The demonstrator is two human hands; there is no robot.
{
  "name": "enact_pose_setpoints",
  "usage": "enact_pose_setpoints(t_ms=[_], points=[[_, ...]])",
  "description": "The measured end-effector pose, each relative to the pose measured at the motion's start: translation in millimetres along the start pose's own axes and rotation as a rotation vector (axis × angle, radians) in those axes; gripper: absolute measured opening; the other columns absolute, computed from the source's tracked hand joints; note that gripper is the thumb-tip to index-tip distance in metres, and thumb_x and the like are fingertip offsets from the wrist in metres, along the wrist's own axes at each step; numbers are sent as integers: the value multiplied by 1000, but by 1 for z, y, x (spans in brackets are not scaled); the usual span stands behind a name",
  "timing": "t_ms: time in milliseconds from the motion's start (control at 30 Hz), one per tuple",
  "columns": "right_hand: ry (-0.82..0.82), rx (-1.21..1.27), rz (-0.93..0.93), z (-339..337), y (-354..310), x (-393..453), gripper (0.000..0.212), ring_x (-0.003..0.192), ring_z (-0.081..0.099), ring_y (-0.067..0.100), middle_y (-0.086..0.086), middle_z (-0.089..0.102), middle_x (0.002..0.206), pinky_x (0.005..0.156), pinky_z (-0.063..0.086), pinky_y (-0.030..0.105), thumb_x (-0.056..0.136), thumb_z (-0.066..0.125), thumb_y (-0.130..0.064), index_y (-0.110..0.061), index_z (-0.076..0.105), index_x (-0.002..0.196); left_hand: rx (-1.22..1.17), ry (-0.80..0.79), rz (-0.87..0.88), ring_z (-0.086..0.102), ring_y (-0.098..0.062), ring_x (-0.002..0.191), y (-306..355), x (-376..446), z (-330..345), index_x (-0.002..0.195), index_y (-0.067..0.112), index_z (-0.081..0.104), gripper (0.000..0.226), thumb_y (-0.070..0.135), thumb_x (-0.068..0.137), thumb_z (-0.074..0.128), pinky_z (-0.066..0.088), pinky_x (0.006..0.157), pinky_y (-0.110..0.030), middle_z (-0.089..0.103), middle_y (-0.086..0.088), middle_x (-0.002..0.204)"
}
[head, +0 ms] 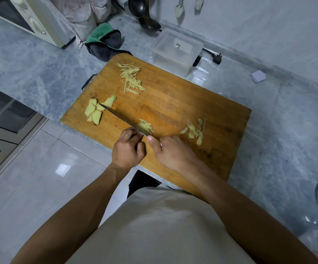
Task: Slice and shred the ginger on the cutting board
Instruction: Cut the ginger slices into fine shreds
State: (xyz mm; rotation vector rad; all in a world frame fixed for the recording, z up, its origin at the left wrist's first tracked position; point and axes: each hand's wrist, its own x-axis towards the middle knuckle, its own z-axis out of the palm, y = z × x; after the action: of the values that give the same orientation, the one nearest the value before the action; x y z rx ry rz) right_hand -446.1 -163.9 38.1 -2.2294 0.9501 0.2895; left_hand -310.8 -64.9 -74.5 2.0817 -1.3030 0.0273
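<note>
Pale cloth of the person's shirt (pixel 160 225) fills the foreground as two bare forearms reach to a wooden cutting board (pixel 183 103) on a grey marble worktop (pixel 30 69). At the board's near edge, the left hand (pixel 128 149) wraps its curled fingers round something dark that appears to be the handle of a knife (pixel 120 119), though the handle itself is hidden; the blade runs from there toward the board's left end. Just across the blade, the right hand (pixel 171 151) lies over a small stack of ginger slices (pixel 146 125), fingers folded down out of sight and thumb extended toward the blade; how they grip the stack cannot be told.

Ginger lies in four lots on the board: uncut slices (pixel 94 111) at its left end under the knife tip, finished shreds (pixel 131 78) near its far edge, the stack being cut at its near edge, and peelings or trimmings (pixel 195 130) toward its right. A clear plastic box (pixel 175 48) stands just beyond the board's far edge.

The slices look light, thin and moist, likely to slide and fan apart; they are probably best pinned flat from above, fingertips tucked back from the edge.
</note>
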Motion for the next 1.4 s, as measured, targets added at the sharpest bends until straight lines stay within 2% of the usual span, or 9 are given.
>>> enact_pose_setpoints(t_ms=[200,367,567,700,833,1000,1400], points=[[7,-24,-17,-6,-1,-6,63,60,51,27,8,51,68,47,27,31,104,28,-60,-15,46,63,4,6,8,55,-26,92,-1,0,-1,88,-1,74,32,14,84,46,50,61,-31,64,-15,90],[13,-45,-26,-5,-2,-8,62,61,53,29,8,52,69,51,32,32,104,28,-61,-16,44,63,17,22,28,52,-26,85,1,0,-1,81,-1,71,27,12,82,48,47,58,-29,60,-16,82],[1,-47,-22,-5,-2,-7,62,66,55,30,8,52,72,55,34,33,104,27,-60,-14,50,70,26,4,12,54,-26,87,0,0,-1,83,1,73,28,14,82,48,48,58,-30,62,-15,86],[3,-37,-5,-5,-2,-6,62,63,51,28,5,48,68,52,31,33,104,28,-61,-15,46,66,13,3,8,55,-26,91,-1,-1,0,86,0,73,30,14,83,47,49,61,-31,63,-15,89],[-9,-35,-1,-1,-6,0,63,71,53,33,10,53,76,59,34,33,105,26,-60,-11,52,73,-3,11,4,54,-24,90,1,-1,-1,84,-1,73,31,14,82,46,48,61,-29,63,-15,88],[11,-22,-14,-3,-4,-2,66,63,54,30,8,54,69,47,28,32,105,27,-60,-12,50,66,7,-25,-19,59,-28,92,0,-1,-1,87,0,75,34,16,83,44,51,61,-31,65,-15,91],[-6,-11,-9,-8,0,-8,63,62,52,26,9,54,72,48,27,31,104,28,-62,-15,46,65,36,-41,-16,62,-31,85,-2,-1,-1,88,0,75,34,17,84,45,49,60,-29,65,-17,92]])
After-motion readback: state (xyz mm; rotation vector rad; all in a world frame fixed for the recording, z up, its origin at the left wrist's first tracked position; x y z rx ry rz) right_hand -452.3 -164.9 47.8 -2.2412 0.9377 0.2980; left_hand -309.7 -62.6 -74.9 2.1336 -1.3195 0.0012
